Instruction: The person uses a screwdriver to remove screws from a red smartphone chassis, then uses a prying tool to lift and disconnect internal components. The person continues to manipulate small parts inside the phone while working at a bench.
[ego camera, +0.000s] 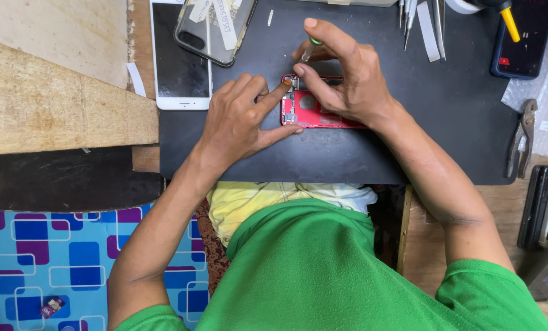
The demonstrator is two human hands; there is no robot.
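An opened red phone body [312,113] lies on a black work mat [409,135], its insides facing up. My left hand [240,119] rests on the mat at the phone's left end, index finger pressing near its top corner and thumb against its lower edge. My right hand [341,73] covers the phone's right part and pinches a small green-tipped screwdriver [310,48], which stands upright with its tip at the phone's upper left corner.
A white phone [180,61] lies face up at the mat's upper left, with a clear case [215,30] partly over it. Tweezers and tools [424,24] lie at the top, a dark phone [525,43] top right, pliers [522,138] at the right.
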